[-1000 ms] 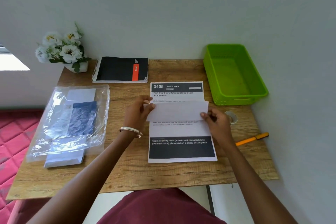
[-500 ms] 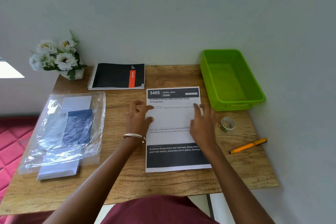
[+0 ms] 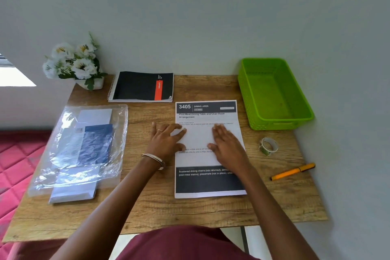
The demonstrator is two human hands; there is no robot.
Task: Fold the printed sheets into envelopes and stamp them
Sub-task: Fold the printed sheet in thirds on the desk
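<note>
- The printed sheet lies flat on the wooden bench, near its middle, with the dark header band reading "3405 DINING AREA" at the far end and a dark text band at the near end.
- Both hands rest palm-down on the sheet's pale middle part, fingers spread and gripping nothing.
- The left hand sits across the sheet's left edge, partly on the wood; a ring shows on one finger and a thin bangle circles the wrist.
- The right hand lies on the right half of the sheet, its fingertips a little blurred.
- A white folded piece seems to lie under the hands; I cannot tell its edges from the sheet.
- To the left, a clear plastic bag holds white envelopes and a blue pack.
- A black spiral notebook lies at the far edge, just beyond the sheet, beside a pot of white flowers.
- A green basket stands at the far right corner.
- A roll of tape and an orange pen lie right of the sheet, apart from it.
</note>
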